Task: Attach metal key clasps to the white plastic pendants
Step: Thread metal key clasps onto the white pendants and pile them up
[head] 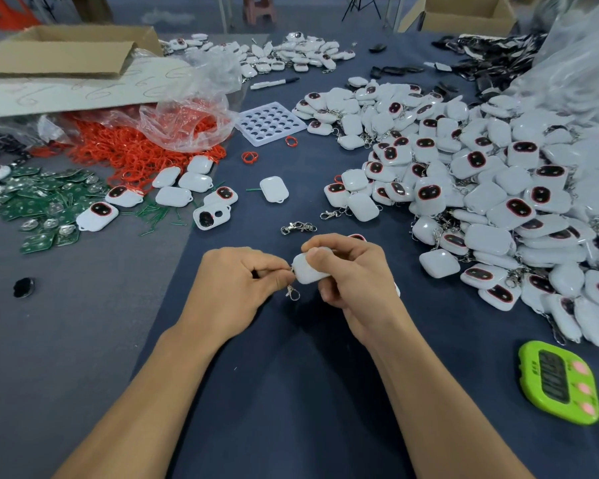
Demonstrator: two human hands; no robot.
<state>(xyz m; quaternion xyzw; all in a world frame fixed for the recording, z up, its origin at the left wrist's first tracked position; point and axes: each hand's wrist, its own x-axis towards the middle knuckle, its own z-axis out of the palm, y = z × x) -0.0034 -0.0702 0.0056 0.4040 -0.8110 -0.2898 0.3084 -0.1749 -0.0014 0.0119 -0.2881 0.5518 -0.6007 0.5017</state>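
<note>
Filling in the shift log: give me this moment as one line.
left hand: pinches metal clasp | right hand: grips white pendant | spare clasps: on table ahead

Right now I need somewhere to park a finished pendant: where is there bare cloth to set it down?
Bare dark cloth lies between the right forearm and the green timer. Grey cloth left of the left hand is free, bar a small black piece. Crowded: pendant pile on the right, circuit boards and red rings far left.

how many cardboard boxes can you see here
2. The left cardboard box is at the far left, beyond the scribbled cardboard sheet. The right cardboard box is at the far right, cut by the top edge. More may lie outside the view.
</note>
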